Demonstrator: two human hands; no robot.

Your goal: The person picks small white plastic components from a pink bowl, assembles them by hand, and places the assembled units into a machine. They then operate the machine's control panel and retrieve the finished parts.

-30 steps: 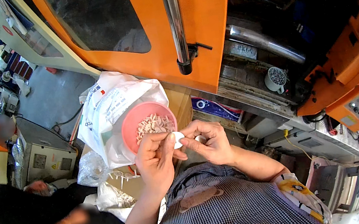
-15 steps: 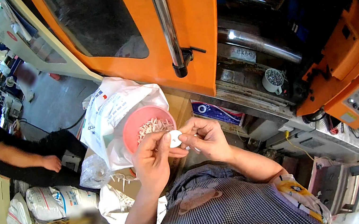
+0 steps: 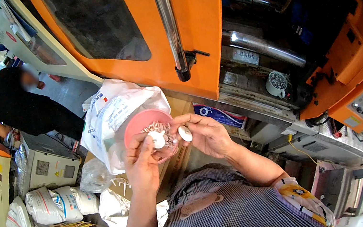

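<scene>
My left hand (image 3: 142, 164) pinches a white round plastic disc (image 3: 158, 140) between thumb and fingers, over the near side of a pink bowl (image 3: 131, 126). To its right, my right hand (image 3: 209, 137) grips a second white disc (image 3: 185, 133) by its edge, tilted, with a small raised spot in the middle. Several small pale slender pieces (image 3: 157, 126) lie in the bowl, partly hidden behind my left hand and its disc. The two discs are apart from each other.
A white printed sack (image 3: 112, 107) stands behind the bowl, with a clear plastic bag (image 3: 94, 175) to its left. An orange machine door (image 3: 198, 28) rises ahead. A metal-filled cup (image 3: 277, 84) sits on the machine ledge. At the left, a person in black (image 3: 26, 102) leans over.
My hands have separated from around one white disc, and each now holds a disc. The left hand has shifted slightly left. The person at the left has moved farther back and turned.
</scene>
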